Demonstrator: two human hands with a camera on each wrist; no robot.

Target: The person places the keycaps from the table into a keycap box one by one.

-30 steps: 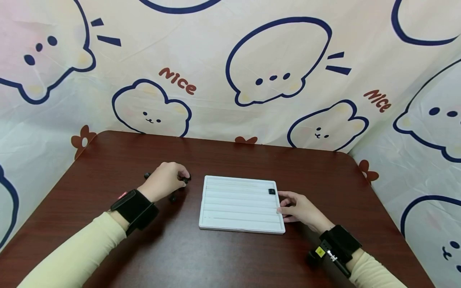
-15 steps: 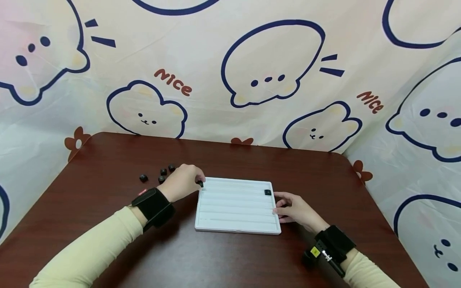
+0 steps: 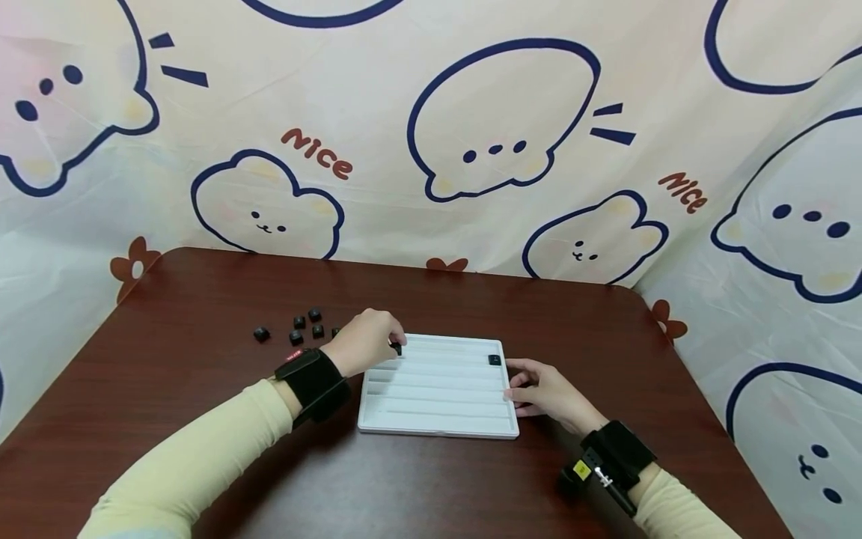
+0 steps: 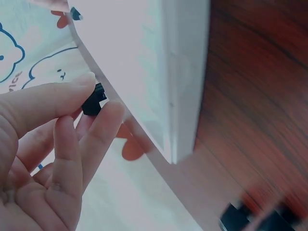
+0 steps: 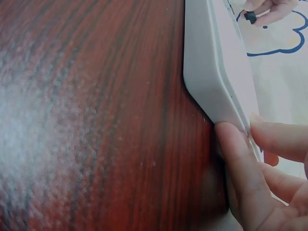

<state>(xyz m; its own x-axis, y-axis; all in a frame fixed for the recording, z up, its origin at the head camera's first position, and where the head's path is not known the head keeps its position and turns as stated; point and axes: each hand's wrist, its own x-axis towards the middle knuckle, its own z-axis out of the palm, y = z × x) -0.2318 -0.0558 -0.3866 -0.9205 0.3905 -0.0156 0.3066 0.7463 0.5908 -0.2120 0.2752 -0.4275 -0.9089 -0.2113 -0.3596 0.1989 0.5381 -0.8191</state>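
My left hand [image 3: 367,343] pinches a small black keycap [image 4: 91,105] between thumb and fingertips, over the far left corner of a white ridged tray [image 3: 438,405]. The tray lies flat on the table. At its right side, my right hand [image 3: 548,392] grips the edge; in the right wrist view the thumb [image 5: 276,137] is at the top rim and a finger [image 5: 236,149] lies along the outer wall. Another black keycap [image 3: 494,360] sits in the tray's far row, by the right rim.
Several loose black keycaps [image 3: 299,323] lie on the dark wood table [image 3: 269,479] to the left of the tray, one partly hidden by the left hand. Behind the table hangs a printed curtain [image 3: 377,105]. Both wrists wear black straps [image 3: 313,389].
My left hand has come right from the group of loose keycaps to over the tray, carrying one keycap. The right hand stays at the tray's edge. The head view has shifted slightly.
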